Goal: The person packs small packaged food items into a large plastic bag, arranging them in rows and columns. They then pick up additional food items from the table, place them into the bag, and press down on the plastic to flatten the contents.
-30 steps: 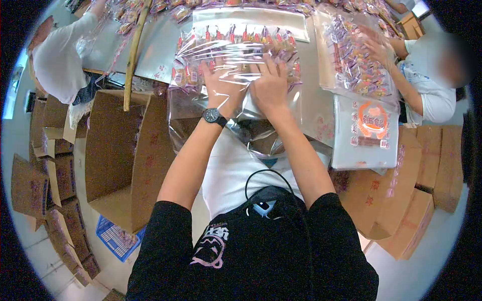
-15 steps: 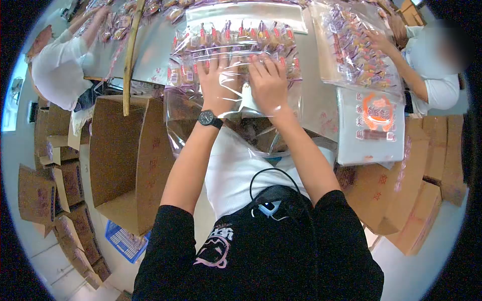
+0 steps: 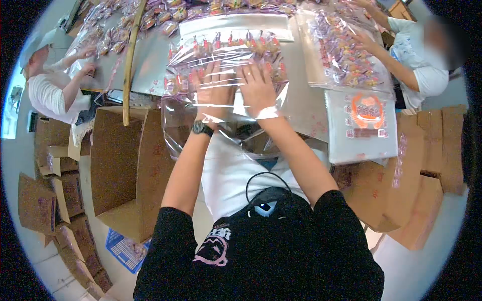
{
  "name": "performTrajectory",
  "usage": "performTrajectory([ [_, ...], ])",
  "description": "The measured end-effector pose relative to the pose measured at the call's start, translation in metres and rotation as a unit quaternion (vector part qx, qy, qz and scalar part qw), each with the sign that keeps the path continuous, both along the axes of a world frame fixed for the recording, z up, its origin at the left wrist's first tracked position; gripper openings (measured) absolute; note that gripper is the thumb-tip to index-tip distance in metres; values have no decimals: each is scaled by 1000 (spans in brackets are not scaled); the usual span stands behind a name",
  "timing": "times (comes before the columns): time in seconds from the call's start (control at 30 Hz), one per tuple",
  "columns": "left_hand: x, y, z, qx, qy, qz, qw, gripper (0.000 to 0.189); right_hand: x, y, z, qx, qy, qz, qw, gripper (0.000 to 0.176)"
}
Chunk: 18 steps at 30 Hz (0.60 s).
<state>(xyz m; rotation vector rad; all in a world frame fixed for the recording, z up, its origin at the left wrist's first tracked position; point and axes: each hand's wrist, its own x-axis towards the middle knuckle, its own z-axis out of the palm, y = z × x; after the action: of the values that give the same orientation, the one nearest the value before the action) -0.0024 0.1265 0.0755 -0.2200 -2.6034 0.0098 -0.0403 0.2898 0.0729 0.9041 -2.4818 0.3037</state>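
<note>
A large clear plastic bag [image 3: 181, 118] lies on the table's near side, its loose end hanging over the edge. Rows of small wrapped snack packets [image 3: 178, 83] with purple and red print fill its far part. My left hand [image 3: 213, 93], below a black wristwatch, rests flat with fingers stretched forward against the packets. Beside it, my right hand [image 3: 258, 95] presses the same row, fingers extended and slightly spread. Shiny film crosses over both hands and wrists, so they appear to be inside the bag. Neither hand grips anything.
A stack of printed bags [image 3: 362, 128] lies at right. Beyond it, a co-worker's hand [image 3: 366, 42] touches another packet-filled bag [image 3: 346, 55]. Another person [image 3: 57, 95] works at left. A wooden stick [image 3: 131, 65] juts past the table edge; an open cardboard box [image 3: 118, 170] stands below.
Both hands have flattened and lie more evenly over the near packets; the white patch between them no longer shows. The view has shifted slightly, and the left person's head has come into view.
</note>
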Motion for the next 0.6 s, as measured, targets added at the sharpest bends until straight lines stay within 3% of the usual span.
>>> performTrajectory([
  [0.1,19,9,-5,7,-7,-6,1000,70,31,10,11,-39,32,-1,999,56],
  [0.17,33,17,-15,28,31,-42,998,68,58,23,8,-38,-17,42,998,59],
  [0.23,37,28,-8,32,5,1,999,64,78,36,8,-22,-49,63,997,65],
  [0.43,16,45,0,27,-15,61,998,57,87,62,18,-3,-131,9,991,70],
  [0.6,9,58,0,59,32,38,997,68,81,64,10,-52,-156,-9,986,70],
])
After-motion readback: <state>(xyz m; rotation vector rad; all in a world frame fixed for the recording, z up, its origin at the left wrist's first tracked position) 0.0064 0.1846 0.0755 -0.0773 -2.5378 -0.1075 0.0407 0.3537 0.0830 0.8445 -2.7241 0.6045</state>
